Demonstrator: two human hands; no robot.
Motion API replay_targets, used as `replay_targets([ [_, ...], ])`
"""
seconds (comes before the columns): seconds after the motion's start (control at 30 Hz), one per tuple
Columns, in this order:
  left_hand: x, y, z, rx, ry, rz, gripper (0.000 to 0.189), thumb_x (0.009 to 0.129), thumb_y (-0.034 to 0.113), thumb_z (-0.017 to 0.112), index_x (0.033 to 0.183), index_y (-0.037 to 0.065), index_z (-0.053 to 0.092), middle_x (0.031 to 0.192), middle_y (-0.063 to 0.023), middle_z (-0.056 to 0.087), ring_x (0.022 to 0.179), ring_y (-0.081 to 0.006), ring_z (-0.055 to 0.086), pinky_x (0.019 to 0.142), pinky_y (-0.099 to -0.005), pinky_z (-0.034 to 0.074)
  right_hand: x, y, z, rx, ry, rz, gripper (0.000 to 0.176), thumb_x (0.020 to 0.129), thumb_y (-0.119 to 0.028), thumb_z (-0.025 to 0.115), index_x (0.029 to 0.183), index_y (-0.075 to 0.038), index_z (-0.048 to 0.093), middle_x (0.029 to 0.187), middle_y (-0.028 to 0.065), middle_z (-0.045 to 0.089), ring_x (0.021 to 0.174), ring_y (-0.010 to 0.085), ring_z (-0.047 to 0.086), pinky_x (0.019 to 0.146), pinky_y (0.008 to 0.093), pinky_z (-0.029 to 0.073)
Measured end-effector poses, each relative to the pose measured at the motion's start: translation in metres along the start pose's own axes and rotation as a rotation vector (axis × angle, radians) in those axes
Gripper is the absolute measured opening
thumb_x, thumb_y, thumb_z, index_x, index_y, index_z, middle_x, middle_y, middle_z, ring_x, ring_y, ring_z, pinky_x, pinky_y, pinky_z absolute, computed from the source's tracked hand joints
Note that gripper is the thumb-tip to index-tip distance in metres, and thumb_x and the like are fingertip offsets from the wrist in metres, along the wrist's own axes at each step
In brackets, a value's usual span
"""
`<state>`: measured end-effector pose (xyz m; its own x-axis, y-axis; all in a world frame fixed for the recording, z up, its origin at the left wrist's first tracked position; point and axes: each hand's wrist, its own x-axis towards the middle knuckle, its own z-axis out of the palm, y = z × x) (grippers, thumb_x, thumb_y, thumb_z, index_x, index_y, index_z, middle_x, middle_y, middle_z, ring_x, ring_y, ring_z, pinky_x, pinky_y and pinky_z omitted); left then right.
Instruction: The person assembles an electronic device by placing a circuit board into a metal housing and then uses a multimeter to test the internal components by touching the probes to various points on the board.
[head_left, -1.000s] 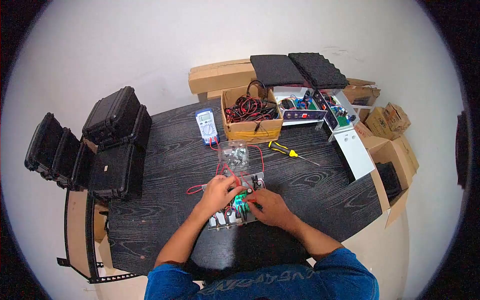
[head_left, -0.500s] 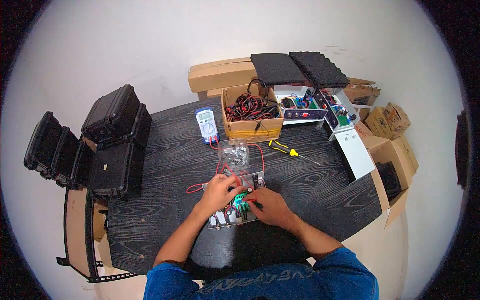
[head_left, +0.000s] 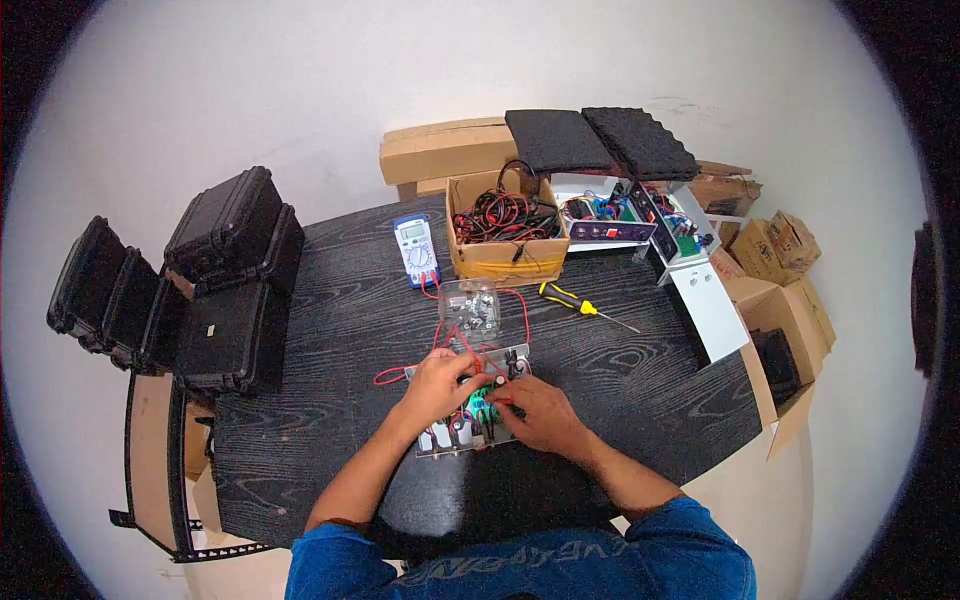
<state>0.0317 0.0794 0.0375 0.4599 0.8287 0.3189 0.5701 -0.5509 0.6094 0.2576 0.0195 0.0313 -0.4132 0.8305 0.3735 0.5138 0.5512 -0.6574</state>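
A metal panel (head_left: 437, 440) with a lit green circuit board (head_left: 481, 405) and several wires lies on the dark table in front of me. Over its upper left part is my left hand (head_left: 438, 385), fingers pinched at a red test lead. My right hand (head_left: 541, 412) is closed around a red probe at the right side of the board. Red leads run up from the hands to a white and blue multimeter (head_left: 415, 250) standing at the back. A clear plastic box (head_left: 469, 310) of small parts sits just behind the panel. The fingertips partly hide the probe tips.
Behind is a cardboard box (head_left: 508, 262) of red and black cables. A yellow and black screwdriver (head_left: 567, 297) lies to the right. Opened white enclosures (head_left: 708, 310) stand at the back right. Black hard cases (head_left: 230, 335) are stacked at the left table edge.
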Motion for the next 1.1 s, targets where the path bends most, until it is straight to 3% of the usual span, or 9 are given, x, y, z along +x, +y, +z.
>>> replay_targets([
  [0.3, 0.0, -0.008, 0.005, -0.01, 0.024, 0.054, 0.022, 0.087, 0.028, 0.082, 0.096, 0.009, 0.075, 0.086, -0.0111, 0.072, 0.084, -0.0332, 0.068, 0.078, -0.0446, 0.054, 0.002, 0.0, -0.001, -0.001, -0.002, -0.027, 0.017, 0.089, -0.014, 0.072, 0.106, -0.012, 0.075, 0.094, 0.0118, 0.071, 0.089, 0.0329, 0.069, 0.078, 0.044, 0.057],
  [0.47, -0.001, -0.01, 0.005, 0.002, 0.004, 0.061, 0.021, 0.09, 0.029, 0.078, 0.105, 0.013, 0.077, 0.087, -0.0086, 0.073, 0.085, -0.0313, 0.068, 0.081, -0.0439, 0.054, 0.002, -0.002, -0.002, 0.022, -0.021, 0.026, 0.017, 0.091, -0.016, 0.072, 0.108, -0.013, 0.075, 0.094, 0.0121, 0.07, 0.089, 0.0335, 0.068, 0.079, 0.045, 0.057],
  [1.1, 0.001, -0.007, -0.001, -0.031, -0.038, 0.107, 0.025, 0.09, 0.029, 0.078, 0.106, 0.01, 0.074, 0.09, -0.0076, 0.074, 0.082, -0.0335, 0.068, 0.081, -0.0455, 0.052, 0.001, 0.001, -0.001, -0.013, -0.02, -0.02, 0.019, 0.092, -0.013, 0.07, 0.11, -0.011, 0.074, 0.099, 0.0127, 0.072, 0.093, 0.0338, 0.07, 0.082, 0.0452, 0.058],
])
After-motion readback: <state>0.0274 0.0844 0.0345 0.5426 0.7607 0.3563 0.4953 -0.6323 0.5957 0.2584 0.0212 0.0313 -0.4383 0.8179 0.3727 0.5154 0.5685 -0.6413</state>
